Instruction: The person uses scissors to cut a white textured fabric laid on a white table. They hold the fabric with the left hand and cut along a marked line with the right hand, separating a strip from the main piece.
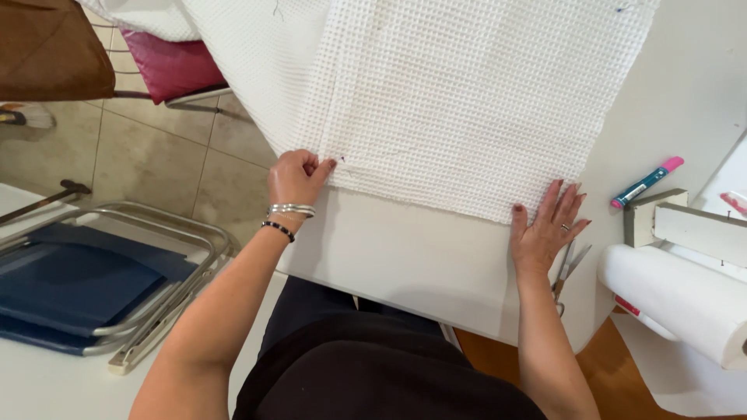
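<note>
Head view: a white table (405, 264) is seen above a tiled floor (148, 155), with a folded blue chair (93, 288) at left. White waffle cloth (459, 101) is spread on it, its length running away from the person. Its near corner is pinched by the left hand (296, 179); the right hand (548, 229) is laid flat, fingers released, on the hem.
</note>
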